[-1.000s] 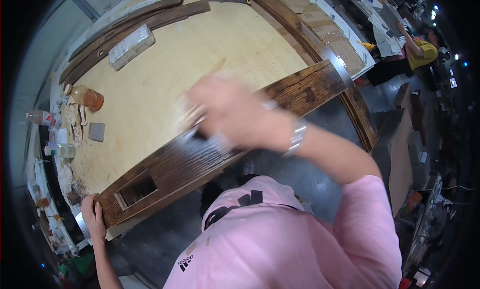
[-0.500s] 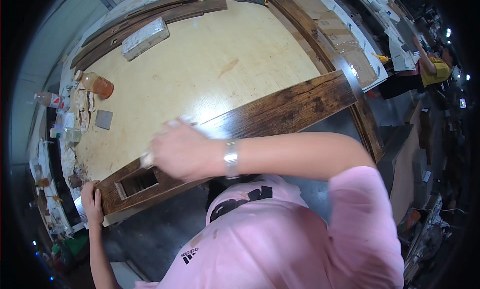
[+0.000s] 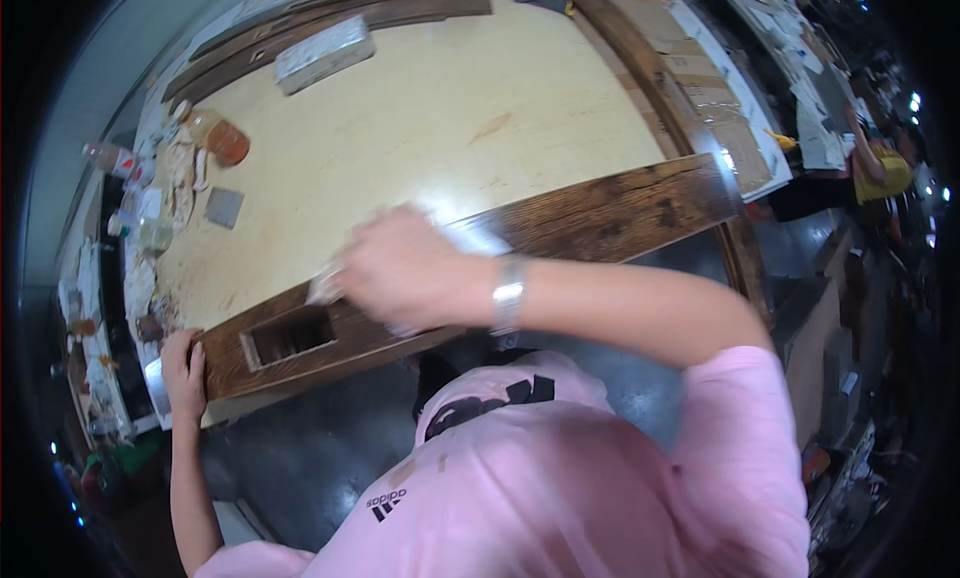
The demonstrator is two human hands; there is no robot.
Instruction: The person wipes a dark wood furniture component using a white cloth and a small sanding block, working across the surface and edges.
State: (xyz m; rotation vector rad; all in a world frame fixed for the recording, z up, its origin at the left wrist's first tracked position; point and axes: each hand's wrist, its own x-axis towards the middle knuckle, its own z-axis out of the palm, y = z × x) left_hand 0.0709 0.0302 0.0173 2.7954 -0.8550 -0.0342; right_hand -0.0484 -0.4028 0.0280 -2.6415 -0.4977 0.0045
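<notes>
A long dark-brown wooden board (image 3: 620,208) with a rectangular slot near its left end lies slantwise along the table's front edge. My left hand (image 3: 184,373) is closed over the board's left end. My right hand (image 3: 412,273), blurred by motion, rests over the board just right of the slot. It is closed on a crumpled whitish cloth (image 3: 322,286), part of which shows at the fingers; the rest is hidden under the hand.
The pale table (image 3: 420,118) carries a white wrapped block (image 3: 325,56), dark planks (image 3: 400,16), a grey square pad (image 3: 223,207) and a bottle of amber liquid (image 3: 218,135). Another long plank (image 3: 640,63) lies at the right. A person in yellow (image 3: 880,173) stands far right.
My right hand has slid a little to the right along the board with the cloth. My left hand keeps its hold on the board's end. The whole view has shifted slightly.
</notes>
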